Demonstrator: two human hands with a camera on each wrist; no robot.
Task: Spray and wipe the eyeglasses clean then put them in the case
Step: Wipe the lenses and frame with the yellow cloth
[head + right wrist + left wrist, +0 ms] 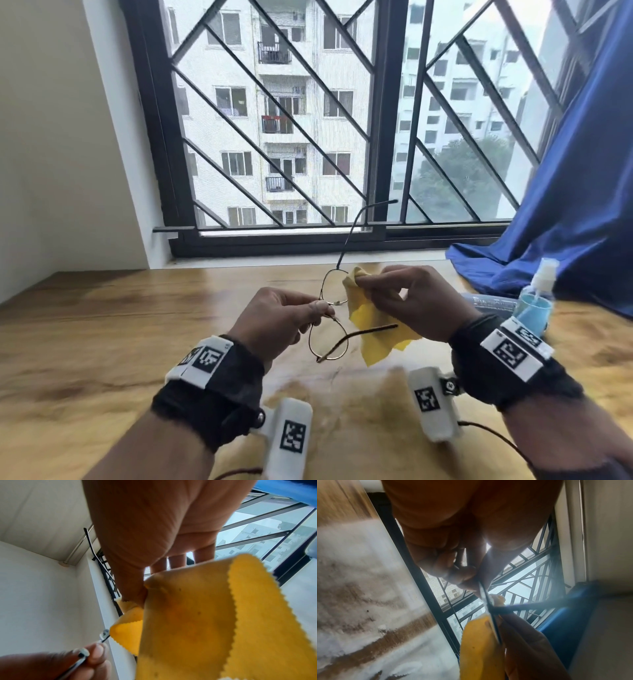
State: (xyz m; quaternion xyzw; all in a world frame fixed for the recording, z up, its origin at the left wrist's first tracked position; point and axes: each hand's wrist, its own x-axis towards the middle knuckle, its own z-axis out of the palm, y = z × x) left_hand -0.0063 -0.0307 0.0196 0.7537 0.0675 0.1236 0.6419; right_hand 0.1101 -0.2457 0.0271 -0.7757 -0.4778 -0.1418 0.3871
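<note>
Thin metal-framed eyeglasses (328, 337) are held in the air above the wooden table, temples unfolded. My left hand (294, 320) pinches the frame at the bridge between the two lenses; the same pinch shows in the left wrist view on the eyeglasses (489, 601). My right hand (407, 301) pinches a yellow cloth (373, 329) around the far lens, thumb and fingers pressing through the fabric. In the right wrist view the yellow cloth (197, 622) hangs from the fingers and hides most of the lens. A pale blue spray bottle (536, 301) stands at the right, behind my right wrist.
A dark glasses case (489, 303) lies beside the bottle at the right. A blue curtain (565, 205) drapes onto the table's (120, 325) far right corner. The barred window (308, 120) runs along the far edge, a white wall at the left.
</note>
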